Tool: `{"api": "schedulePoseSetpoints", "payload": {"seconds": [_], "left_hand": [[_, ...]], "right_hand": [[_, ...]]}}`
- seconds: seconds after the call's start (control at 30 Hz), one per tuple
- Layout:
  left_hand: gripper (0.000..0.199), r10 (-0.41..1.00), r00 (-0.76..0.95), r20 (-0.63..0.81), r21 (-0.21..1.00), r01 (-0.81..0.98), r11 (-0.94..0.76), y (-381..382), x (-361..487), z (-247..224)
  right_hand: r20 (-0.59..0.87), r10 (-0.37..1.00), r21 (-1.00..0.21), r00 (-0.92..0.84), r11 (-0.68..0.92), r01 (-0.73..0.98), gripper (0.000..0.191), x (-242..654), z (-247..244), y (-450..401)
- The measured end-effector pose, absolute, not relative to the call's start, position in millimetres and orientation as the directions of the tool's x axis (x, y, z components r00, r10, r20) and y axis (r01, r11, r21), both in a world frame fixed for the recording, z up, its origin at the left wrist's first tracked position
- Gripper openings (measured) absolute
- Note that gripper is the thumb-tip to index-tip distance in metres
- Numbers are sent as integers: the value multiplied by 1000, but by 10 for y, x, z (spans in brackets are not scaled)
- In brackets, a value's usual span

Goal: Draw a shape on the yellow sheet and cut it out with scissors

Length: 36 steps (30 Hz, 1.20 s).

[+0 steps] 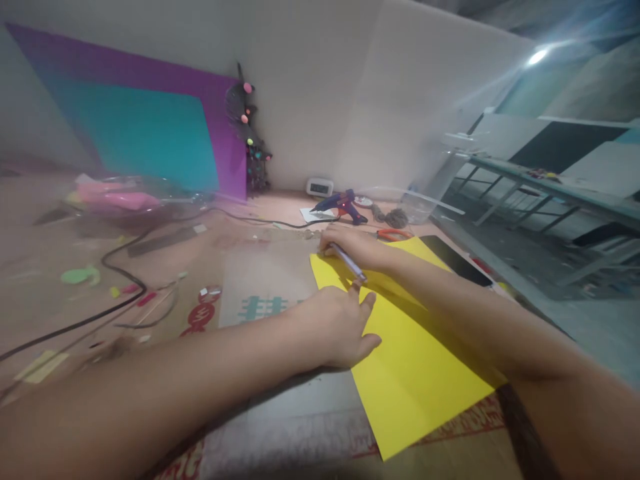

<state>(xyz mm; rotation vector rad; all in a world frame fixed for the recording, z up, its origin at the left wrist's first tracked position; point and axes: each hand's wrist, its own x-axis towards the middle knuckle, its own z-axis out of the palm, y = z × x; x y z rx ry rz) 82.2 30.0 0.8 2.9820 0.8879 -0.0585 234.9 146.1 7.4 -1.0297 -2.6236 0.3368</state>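
A sheet of yellow paper lies slantwise on a printed cardboard sheet. My left hand rests over the paper's left edge, palm down, with its fingers apart and nothing held. At the paper's far left corner, my right hand is closed around a slim pale purple pen. The pen's back end slopes toward me, close to my left fingertips; its tip is hidden by the fingers. My right forearm crosses above the paper and shades part of it.
Behind the paper are a blue glue gun, a small digital clock, twine and orange-handled scissors. A black cable crosses the left side among scraps. A dark flat object lies right.
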Motion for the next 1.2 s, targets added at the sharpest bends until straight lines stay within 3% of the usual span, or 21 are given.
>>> {"api": "schedulePoseSetpoints", "payload": {"seconds": [0.13, 0.37, 0.57, 0.67, 0.73, 0.8, 0.87, 0.97, 1.1, 1.2], "left_hand": [[74, 558, 827, -67, 13, 560, -828, 274, 820, 31], [73, 549, 833, -70, 51, 553, -832, 288, 822, 28], [74, 547, 836, -50, 32, 548, -836, 288, 820, 7], [74, 563, 825, -44, 32, 565, -825, 280, 817, 1], [74, 562, 826, -44, 41, 564, -825, 281, 815, -3], [74, 556, 830, -46, 50, 558, -829, 287, 813, -4], [73, 541, 839, -49, 60, 543, -837, 297, 810, 0], [73, 525, 850, -47, 70, 527, -847, 307, 805, 13], [70, 544, 838, -42, 64, 546, -835, 305, 804, 21], [70, 555, 832, -31, 45, 555, -830, 303, 806, 8]], "right_hand": [[254, 697, -347, -670, 712, 610, 16, 2227, 46, 1486], [31, 750, -529, -661, 573, 626, 13, 2693, 210, 1274], [210, 684, -325, -698, 722, 611, 12, 2323, 70, 1347], [257, 693, -319, -674, 719, 618, 11, 2233, 91, 1357], [170, 737, -417, -654, 655, 630, 12, 2332, 160, 1327], [-13, 790, -554, -613, 505, 662, 16, 2502, 237, 1287], [-119, 796, -604, -594, 416, 679, 14, 2651, 280, 1260], [-28, 811, -569, -585, 468, 676, 14, 2697, 228, 1256], [220, 765, -338, -605, 641, 689, 14, 2517, 37, 1297], [281, 783, -357, -555, 622, 697, 17, 2479, 11, 1310]]}}
